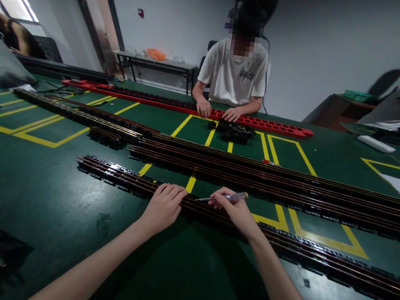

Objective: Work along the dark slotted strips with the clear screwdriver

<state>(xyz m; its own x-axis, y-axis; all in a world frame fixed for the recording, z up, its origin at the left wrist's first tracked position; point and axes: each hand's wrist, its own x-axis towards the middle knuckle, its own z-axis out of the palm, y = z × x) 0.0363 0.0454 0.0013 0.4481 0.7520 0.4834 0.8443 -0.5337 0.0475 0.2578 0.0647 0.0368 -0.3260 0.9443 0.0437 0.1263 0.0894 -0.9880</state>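
Likely stiff and light, the black strip [201,210] lies on the counter [76,207], best held by its edges; left hand [163,205] rests over it, grip unclear; right hand [232,208] pinches a screwdriver [235,197].

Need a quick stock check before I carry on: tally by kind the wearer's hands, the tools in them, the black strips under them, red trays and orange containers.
Hands: 2 (left hand, right hand)
Tools in hand: 1 (screwdriver-like tool)
Strips under the hands: 1 (black strip)
Trays: 1 (red tray)
Containers: 1 (orange container)
Total: 6
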